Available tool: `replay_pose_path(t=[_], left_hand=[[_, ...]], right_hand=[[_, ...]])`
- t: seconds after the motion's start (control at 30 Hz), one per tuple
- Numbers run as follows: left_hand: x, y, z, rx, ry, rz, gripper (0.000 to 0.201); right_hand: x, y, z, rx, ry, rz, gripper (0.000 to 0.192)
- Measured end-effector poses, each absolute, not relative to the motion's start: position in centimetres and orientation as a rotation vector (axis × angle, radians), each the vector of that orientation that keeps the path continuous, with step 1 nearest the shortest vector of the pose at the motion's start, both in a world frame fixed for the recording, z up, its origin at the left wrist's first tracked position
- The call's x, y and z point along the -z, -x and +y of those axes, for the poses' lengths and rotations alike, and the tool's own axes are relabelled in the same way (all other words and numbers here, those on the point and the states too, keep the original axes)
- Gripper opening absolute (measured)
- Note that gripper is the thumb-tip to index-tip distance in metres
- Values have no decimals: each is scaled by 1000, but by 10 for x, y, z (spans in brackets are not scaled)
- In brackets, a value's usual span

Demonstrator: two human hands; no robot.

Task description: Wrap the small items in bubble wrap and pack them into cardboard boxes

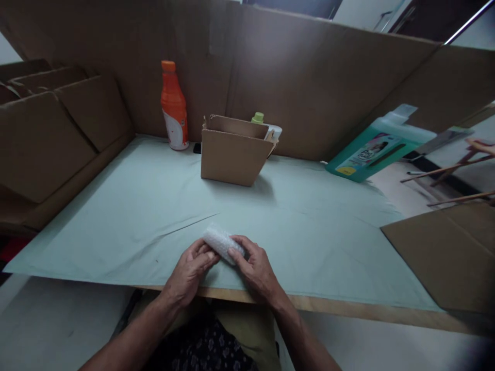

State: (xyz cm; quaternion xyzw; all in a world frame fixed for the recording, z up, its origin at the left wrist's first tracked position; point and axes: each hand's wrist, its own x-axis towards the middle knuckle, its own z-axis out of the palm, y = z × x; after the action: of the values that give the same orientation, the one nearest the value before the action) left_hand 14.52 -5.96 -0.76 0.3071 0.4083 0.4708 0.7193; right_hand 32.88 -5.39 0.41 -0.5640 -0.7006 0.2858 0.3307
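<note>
A small roll of bubble wrap (220, 241) is held just above the cloth near the table's front edge, tilted down to the right. What may lie inside the wrap cannot be made out. My right hand (255, 263) grips its right end, thumb on the near side and fingers over the far side. At the left end, the curled fingers and thumb of my left hand (195, 265) close on the wrap's lower edge. Beyond my hands stands an open-topped cardboard box (234, 157).
A pale green cloth (147, 201) covers the table. Toward the back stand an orange bottle (174, 108) and, behind the box, a green-capped bottle (258, 118). A teal jug (377, 147) leans at the right. Cardboard panels (309, 87) wall the back; a cardboard flap (444, 252) lies front right.
</note>
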Motion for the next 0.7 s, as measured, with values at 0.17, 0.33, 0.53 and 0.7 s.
replay_pose_path(t=[0.17, 0.33, 0.53, 0.7], left_hand=[[6, -155, -56, -1076, -493, 864, 43], [5, -160, -53, -1097, -621, 907, 43], [-4, -145, -1, -1140, -959, 1035, 51], [-16, -126, 101, -1379, -1127, 1193, 74]], right_hand=[[-5, -329, -67, -778, 1420, -1721, 26], [3, -334, -59, -1166, 1279, -1498, 54], [1, -356, -21, -1272, 1249, -1228, 35], [-17, -402, 54, -1056, 1129, -981, 41]])
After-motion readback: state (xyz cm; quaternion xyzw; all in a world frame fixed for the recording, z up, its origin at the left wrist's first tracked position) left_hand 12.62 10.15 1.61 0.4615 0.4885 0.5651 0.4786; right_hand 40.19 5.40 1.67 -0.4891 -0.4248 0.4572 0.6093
